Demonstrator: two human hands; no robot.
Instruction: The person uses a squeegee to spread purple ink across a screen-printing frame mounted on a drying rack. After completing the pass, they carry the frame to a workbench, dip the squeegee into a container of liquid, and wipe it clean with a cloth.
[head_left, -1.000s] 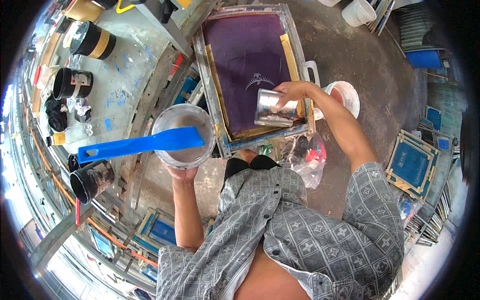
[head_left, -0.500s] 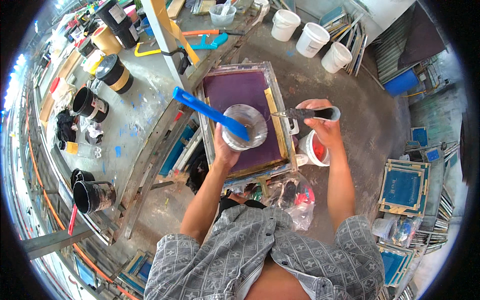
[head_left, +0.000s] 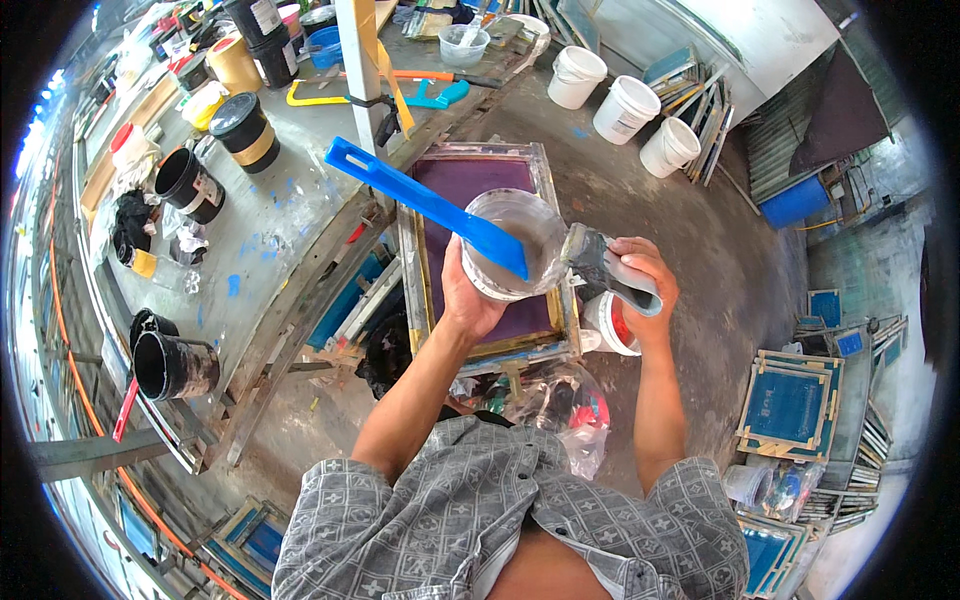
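My left hand grips a round, translucent plastic tub from its near left side. A blue spatula leans in the tub, its broad blade inside and its handle sticking out to the upper left. In my right hand is a grey scraper with a dark-stained blade and a curved back end. The blade is at the tub's right rim; whether it touches I cannot tell. Beneath the tub lies a framed screen with purple mesh, partly hidden by the tub and my left hand.
A white bucket with red inside stands right of the screen. On the left, a workbench bears black tubs, a hacksaw and a post. White buckets line the far floor; blue screens lean at right.
The scraper has come left and down to the tub's rim and turned, so its blade face now shows. The tub and blue spatula have shifted slightly right, and the view has tilted.
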